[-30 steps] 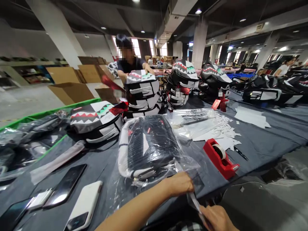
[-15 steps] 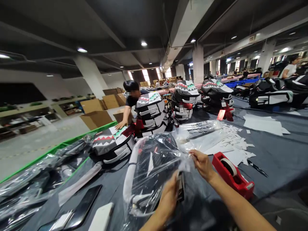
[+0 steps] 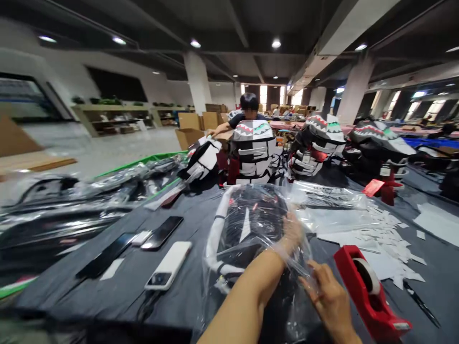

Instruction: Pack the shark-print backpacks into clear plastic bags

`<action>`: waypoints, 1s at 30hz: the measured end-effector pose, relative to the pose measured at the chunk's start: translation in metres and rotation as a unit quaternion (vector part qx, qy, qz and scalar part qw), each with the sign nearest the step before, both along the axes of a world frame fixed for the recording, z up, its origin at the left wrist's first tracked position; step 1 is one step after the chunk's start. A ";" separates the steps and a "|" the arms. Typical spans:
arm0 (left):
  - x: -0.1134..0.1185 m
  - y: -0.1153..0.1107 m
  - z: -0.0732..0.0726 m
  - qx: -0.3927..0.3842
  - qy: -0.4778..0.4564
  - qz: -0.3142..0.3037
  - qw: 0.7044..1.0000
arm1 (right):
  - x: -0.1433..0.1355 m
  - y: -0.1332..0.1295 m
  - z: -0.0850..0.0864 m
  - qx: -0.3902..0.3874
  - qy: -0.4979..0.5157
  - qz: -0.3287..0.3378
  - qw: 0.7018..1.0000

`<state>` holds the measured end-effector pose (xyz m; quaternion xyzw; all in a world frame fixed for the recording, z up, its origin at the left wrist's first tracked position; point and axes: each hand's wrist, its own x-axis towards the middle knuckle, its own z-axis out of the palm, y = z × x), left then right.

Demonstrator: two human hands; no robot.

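Observation:
A black-and-white backpack (image 3: 261, 220) lies on the dark-covered table inside a clear plastic bag (image 3: 247, 253). My left arm reaches across it. My left hand (image 3: 293, 229) is at the backpack's right side, seemingly behind a layer of the film; its fingers are blurred, so their grip cannot be made out. Lower down, my right hand (image 3: 330, 296) pinches the right edge of the plastic bag between thumb and fingers. A red tape dispenser (image 3: 373, 291) stands just right of that hand.
Stacked backpacks (image 3: 253, 148) stand along the far side, where a co-worker (image 3: 247, 107) handles a tilted backpack (image 3: 202, 160). Paper slips (image 3: 380, 239) and black tweezers (image 3: 421, 303) lie right. A white power bank (image 3: 170, 265) and phones (image 3: 163, 233) lie left, beyond them bagged goods (image 3: 71, 229).
The view has swung left. My left hand has moved from the bag's near part up along the backpack's right side, leaving a dark tag. The co-worker's backpack has been tilted up.

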<state>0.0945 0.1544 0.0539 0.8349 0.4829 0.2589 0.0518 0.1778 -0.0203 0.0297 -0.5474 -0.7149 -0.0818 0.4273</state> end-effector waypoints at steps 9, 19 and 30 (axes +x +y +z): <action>-0.148 -0.183 -0.071 0.141 0.118 -0.106 0.977 | 0.038 -0.058 -0.067 -0.209 0.210 -0.117 0.948; -0.162 -0.105 -0.067 0.103 0.076 0.034 0.991 | 0.032 -0.065 -0.052 -0.221 0.198 -0.151 0.943; -0.272 -0.240 -0.101 0.311 -0.079 0.230 0.919 | 0.031 -0.060 -0.048 -0.210 0.270 -0.139 0.929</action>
